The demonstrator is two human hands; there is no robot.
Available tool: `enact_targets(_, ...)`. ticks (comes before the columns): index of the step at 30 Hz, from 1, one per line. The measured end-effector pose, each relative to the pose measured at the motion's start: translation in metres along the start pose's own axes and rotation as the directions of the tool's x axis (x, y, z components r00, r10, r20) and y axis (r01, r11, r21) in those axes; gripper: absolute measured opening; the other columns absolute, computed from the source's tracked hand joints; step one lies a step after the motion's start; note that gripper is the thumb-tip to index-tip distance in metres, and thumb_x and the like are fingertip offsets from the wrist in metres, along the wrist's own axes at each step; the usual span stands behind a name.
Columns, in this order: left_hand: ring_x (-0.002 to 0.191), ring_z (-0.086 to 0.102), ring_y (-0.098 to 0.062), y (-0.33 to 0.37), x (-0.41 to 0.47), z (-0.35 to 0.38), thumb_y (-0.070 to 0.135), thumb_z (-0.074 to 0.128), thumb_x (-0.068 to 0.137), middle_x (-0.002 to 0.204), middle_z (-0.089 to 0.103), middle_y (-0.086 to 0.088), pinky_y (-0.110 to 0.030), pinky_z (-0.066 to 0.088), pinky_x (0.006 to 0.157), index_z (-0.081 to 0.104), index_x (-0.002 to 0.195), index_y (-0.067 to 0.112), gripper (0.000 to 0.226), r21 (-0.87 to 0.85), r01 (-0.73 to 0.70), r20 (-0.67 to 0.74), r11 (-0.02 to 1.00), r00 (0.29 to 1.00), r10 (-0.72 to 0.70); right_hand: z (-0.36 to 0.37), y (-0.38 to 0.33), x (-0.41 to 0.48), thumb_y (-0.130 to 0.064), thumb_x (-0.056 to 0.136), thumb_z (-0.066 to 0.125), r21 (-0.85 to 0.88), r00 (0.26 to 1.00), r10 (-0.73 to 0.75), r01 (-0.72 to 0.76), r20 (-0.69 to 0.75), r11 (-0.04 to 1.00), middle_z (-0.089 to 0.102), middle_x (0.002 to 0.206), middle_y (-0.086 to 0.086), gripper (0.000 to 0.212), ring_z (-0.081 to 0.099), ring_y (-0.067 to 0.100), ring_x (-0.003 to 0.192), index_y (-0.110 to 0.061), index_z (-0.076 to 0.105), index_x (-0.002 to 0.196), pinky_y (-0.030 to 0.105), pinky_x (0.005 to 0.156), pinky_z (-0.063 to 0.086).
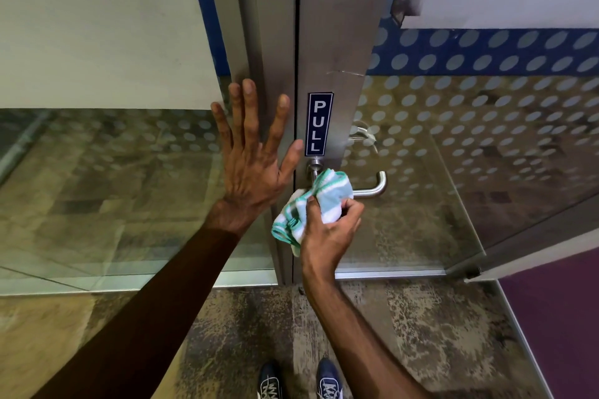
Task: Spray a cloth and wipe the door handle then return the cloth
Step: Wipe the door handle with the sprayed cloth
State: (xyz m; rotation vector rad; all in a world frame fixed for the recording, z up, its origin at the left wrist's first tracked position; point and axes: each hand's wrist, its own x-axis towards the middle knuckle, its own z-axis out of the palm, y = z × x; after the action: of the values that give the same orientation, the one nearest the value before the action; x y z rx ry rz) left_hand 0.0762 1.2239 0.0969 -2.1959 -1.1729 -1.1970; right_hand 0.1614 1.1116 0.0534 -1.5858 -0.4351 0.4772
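Note:
A steel lever door handle (377, 186) juts from the metal door stile just below a blue PULL sign (319, 124). My right hand (327, 230) is shut on a bunched white and teal striped cloth (327, 196), which presses against the handle near its round base (315, 167). The cloth covers the inner part of the lever; its bent end shows to the right. My left hand (251, 155) lies flat with fingers spread on the metal frame, left of the door edge. No spray bottle is in view.
Glass panels with a dotted film flank the metal door stile (337, 42). A second handle (364, 134) shows through the glass on the far side. My two shoes (301, 382) stand on worn carpet at the bottom. A purple wall (557, 317) is at the right.

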Motion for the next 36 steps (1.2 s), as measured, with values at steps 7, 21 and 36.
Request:
enact_targets(7, 0.156, -0.029, -0.023, 0.0, -0.001, -0.005, 0.048, 0.046, 0.106, 0.165, -0.04, 0.003, -0.055, -0.012, 0.127, -0.017, 0.162, 0.034, 0.085, 0.011, -0.004, 0.023, 1.0, 1.0, 0.004, 0.003, 0.005, -0.015, -0.036, 0.075, 0.082, -0.044, 0.976, -0.013, 0.024, 0.218, 0.999, 0.059, 0.099, 0.006, 0.042, 0.056, 0.026, 0.092, -0.024, 0.047, 0.096, 0.051, 0.088, 0.05)
enact_targets(21, 0.155, -0.03, -0.021, 0.003, -0.003, -0.009, 0.051, 0.039, 0.107, 0.163, -0.043, 0.005, -0.058, -0.008, 0.126, -0.021, 0.16, 0.038, 0.081, -0.034, 0.066, 0.025, 0.997, 0.998, -0.065, -0.139, -0.04, 0.017, -0.023, 0.088, 0.065, 0.399, 0.607, 0.371, -0.768, 0.703, 0.5, 0.072, 0.124, 0.016, 0.041, 0.072, 0.029, 0.108, -0.01, 0.07, 0.126, 0.059, 0.1, 0.051)
enact_targets(36, 0.156, -0.028, -0.022, -0.007, -0.011, -0.02, 0.052, 0.038, 0.109, 0.164, -0.041, 0.004, -0.061, -0.001, 0.127, -0.019, 0.16, 0.037, 0.078, -0.022, 0.079, 0.04, 0.997, 0.996, -0.078, -0.078, -0.027, 0.056, -0.015, 0.068, 0.084, -0.364, 0.339, -0.429, 0.931, 0.837, 0.026, 0.053, 0.147, 0.02, 0.076, 0.044, 0.045, 0.14, -0.024, 0.047, 0.133, 0.07, 0.109, 0.032)
